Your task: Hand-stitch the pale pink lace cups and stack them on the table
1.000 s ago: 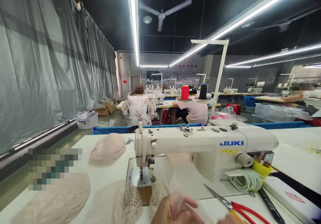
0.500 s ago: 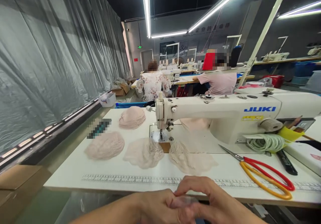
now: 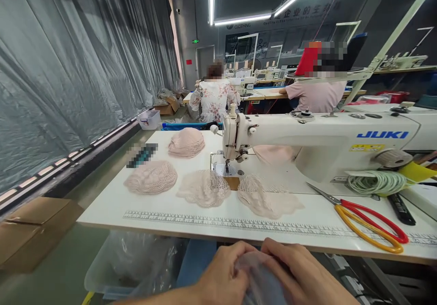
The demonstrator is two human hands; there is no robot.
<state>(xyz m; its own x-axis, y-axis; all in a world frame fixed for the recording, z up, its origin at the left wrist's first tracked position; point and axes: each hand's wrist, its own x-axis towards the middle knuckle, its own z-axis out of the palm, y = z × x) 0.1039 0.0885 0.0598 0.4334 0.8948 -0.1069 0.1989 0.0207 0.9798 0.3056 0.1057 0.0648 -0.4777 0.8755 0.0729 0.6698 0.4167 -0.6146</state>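
Below the table's front edge, my left hand (image 3: 223, 268) and my right hand (image 3: 302, 268) are close together, fingers curled around a thin, see-through plastic bag (image 3: 262, 277). Its lower part runs out of the picture. On the white table (image 3: 160, 230) in front lie two sheer beige lace pieces, a left one (image 3: 203, 190) and a right one (image 3: 269, 200). A stack of lace pieces (image 3: 152, 177) is farther left, and a stack of pinkish moulded cups (image 3: 186, 142) sits behind it.
A white sewing machine (image 3: 314, 134) stands at the right, with another pinkish piece (image 3: 276, 154) behind its needle. Scissors (image 3: 370, 223), coiled pale cord (image 3: 377, 183) and a black cutter (image 3: 401, 209) lie at right. A plastic tub (image 3: 99, 268) is below left. Two people sit ahead.
The view has tilted down. My hands have shifted from overlapping each other to side by side, and more of the bag shows between them. The pieces on the table have stayed put.
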